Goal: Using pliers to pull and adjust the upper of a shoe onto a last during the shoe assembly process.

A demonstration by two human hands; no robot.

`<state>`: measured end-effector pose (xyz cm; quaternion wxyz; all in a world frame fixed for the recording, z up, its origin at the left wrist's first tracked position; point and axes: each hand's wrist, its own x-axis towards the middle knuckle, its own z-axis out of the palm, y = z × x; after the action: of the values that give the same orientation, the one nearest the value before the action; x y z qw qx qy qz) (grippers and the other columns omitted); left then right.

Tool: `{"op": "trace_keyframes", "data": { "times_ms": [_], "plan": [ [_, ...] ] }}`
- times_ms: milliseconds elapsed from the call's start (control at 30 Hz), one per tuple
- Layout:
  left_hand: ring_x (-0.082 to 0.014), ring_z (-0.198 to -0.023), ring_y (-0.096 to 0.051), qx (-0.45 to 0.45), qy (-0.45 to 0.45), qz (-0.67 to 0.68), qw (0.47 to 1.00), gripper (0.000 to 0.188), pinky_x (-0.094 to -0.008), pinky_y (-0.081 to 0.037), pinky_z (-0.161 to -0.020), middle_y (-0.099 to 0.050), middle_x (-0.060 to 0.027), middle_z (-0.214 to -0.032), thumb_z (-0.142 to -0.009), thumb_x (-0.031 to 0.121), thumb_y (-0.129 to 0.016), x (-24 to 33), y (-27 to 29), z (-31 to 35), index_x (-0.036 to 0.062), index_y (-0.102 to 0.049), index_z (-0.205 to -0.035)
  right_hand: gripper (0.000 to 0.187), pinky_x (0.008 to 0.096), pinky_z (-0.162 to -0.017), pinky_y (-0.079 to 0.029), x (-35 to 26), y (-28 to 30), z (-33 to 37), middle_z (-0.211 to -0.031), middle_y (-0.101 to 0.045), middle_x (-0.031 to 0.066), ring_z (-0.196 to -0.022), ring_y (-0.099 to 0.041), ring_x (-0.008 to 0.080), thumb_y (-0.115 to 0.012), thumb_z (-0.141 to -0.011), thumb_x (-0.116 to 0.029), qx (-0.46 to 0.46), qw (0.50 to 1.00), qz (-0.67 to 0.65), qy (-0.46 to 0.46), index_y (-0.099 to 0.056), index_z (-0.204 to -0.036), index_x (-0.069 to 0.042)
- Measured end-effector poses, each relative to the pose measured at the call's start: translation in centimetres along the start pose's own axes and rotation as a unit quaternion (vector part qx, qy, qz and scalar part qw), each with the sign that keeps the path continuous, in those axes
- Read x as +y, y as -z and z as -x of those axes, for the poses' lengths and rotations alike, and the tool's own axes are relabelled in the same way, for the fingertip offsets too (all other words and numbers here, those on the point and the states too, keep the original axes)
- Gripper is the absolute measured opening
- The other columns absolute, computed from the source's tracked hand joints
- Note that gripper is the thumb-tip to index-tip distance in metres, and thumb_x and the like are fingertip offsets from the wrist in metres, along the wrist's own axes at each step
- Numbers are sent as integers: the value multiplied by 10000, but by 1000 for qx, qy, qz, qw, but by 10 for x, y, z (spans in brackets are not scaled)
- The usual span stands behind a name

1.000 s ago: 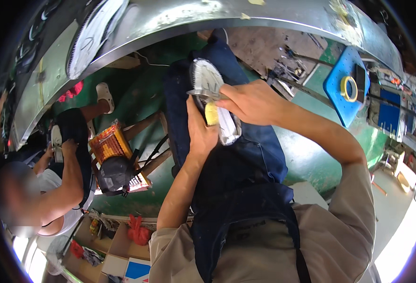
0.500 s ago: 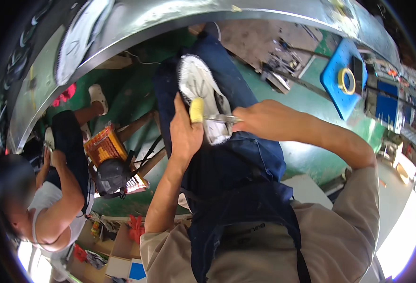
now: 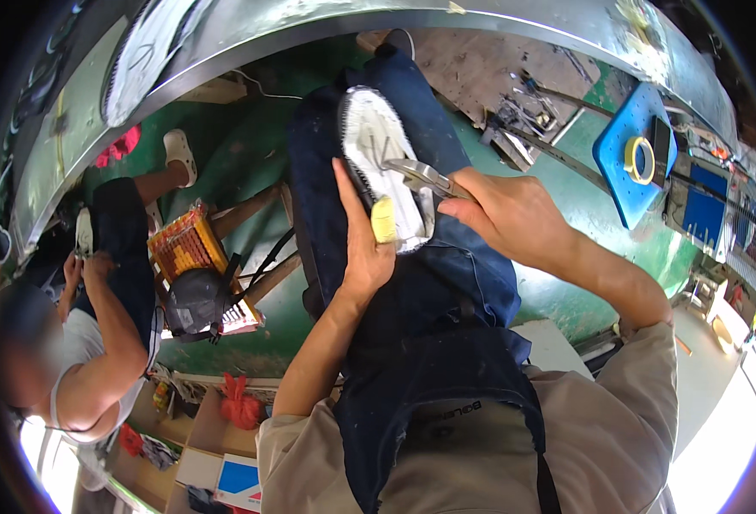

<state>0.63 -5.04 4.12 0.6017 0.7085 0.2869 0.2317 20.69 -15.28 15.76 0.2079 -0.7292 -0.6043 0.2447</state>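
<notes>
A whitish shoe upper, pleated along its edge, lies with its underside up on my dark blue apron over my lap. My left hand grips its near part from the left side, fingers along the edge, and a yellow wrap covers the thumb, which presses on the underside. In my right hand are metal lasting pliers. Their jaws point left and lie over the middle of the underside; whether they pinch anything is too small to tell. My fingers hide most of the plier handles.
A metal bench rim curves across the far side, with another shoe on it. At right, a yellow tape roll rests on a blue board. Loose tools lie beyond. At left, a co-worker handles a shoe beside a beaded seat.
The pliers have moved from beside my left thumb, farther up over the middle of the underside. My left hand and the shoe have shifted slightly right.
</notes>
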Motion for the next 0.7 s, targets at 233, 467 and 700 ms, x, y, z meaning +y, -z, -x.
{"op": "trace_keyframes", "data": {
  "times_ms": [233,467,700],
  "plan": [
    [-313,-1492,-341,-68,52,101,991,1319,-415,-296,-1220,-267,-248,-1625,-817,108,-856,4,5,-4,46,198,-1607,270,402,-582,-514,12,-35,-19,-774,-636,72,-697,-678,278,-654,-983,-326,-69,988,79,109,-550,-923,-84],
    [-286,-1496,-331,-68,37,54,996,1371,-421,-281,-1229,-257,-195,-1643,-794,54,-872,1,6,-9,124,227,-1611,274,424,-581,-510,20,-45,-16,-726,-640,81,-667,-676,298,-624,-1006,-344,-42,990,61,119,-568,-955,-80],
    [-228,-1408,-463,31,146,328,933,527,-363,-326,-1200,-479,-125,-1529,-1125,271,-385,-5,18,-49,15,-326,-1582,425,461,-611,-519,20,2,-47,-752,-693,173,-692,-698,344,-485,-1075,-427,-187,921,-317,-127,-595,-1006,-22]
  ]
}}
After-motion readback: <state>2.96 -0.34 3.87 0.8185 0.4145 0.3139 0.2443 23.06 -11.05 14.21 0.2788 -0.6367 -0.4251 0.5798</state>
